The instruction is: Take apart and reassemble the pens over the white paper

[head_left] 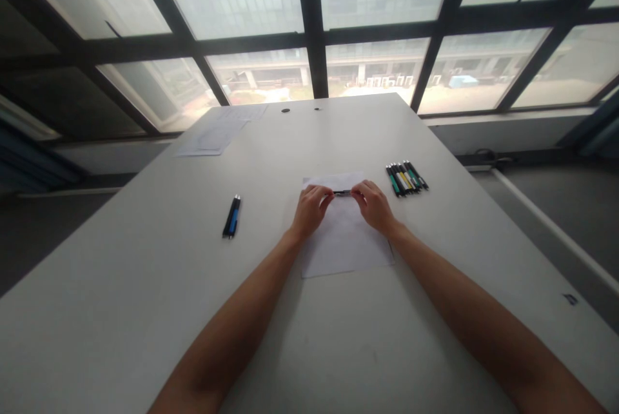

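Note:
Between my two hands a dark pen (343,193) lies level, held above or against the upper part of a white paper sheet (345,246). My left hand (312,209) pinches its left end with thumb and fingers. At the other end, my right hand (373,205) grips it the same way. Fingertips cover both ends of the pen, so only its middle shows. I cannot tell whether the pen touches the paper.
Two pens (232,216), one with a blue part, lie left of the paper. To the right sits a row of several pens (407,178) with green, yellow and white parts. More paper sheets (213,133) rest at the white table's (159,272) far left, before the windows.

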The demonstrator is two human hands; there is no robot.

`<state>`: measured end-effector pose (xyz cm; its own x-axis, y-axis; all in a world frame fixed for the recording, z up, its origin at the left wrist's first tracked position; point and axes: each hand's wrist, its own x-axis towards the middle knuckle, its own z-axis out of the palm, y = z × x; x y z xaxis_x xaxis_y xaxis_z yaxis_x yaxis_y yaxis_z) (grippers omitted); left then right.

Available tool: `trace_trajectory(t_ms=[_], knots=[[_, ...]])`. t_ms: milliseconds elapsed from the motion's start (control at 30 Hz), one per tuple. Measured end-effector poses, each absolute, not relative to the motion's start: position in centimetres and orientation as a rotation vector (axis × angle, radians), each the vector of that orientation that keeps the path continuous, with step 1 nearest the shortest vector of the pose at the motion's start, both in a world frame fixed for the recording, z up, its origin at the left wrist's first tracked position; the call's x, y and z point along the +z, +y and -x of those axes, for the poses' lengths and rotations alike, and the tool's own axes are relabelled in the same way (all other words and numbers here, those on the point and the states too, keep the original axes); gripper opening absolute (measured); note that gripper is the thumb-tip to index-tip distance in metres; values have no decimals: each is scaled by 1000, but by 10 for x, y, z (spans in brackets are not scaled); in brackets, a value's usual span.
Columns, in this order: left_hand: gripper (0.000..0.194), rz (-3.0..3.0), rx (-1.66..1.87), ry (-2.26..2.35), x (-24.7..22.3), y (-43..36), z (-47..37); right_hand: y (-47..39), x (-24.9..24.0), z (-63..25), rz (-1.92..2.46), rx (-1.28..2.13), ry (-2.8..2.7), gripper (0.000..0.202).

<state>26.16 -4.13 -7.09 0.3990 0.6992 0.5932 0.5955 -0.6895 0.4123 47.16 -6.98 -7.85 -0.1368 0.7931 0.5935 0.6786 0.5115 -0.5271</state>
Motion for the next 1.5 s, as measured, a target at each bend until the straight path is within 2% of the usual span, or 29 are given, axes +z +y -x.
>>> trace_trajectory(t_ms=[233,367,667,933,1033,1200,1300,1500], knots=[[16,-2418,1270,1187,-71,-40,-260,-70,-78,-470,1109,218,-1853,18],[12,-2342,1323,1131,-69,-40,-260,-70,-79,-470,1073,252,-1858,14],[8,-2322,1291,1044,-68,-40,-262,-70,-81,-472,1103,174,-1916,16],[20,-2366,1215,938,-68,-44,-264,-71,-85,-467,1077,213,-1907,16],[25,-2277,1310,1023,-66,-46,-263,-70,-86,-469,1075,198,-1863,16],[19,-2131,1492,1446,-69,-39,-255,-68,-85,-474,1152,156,-1774,16],[15,-2217,1383,1529,-72,-35,-252,-68,-84,-475,1212,151,-1747,17],[11,-2466,1074,1277,-78,-34,-252,-69,-82,-473,1236,148,-1740,17]])
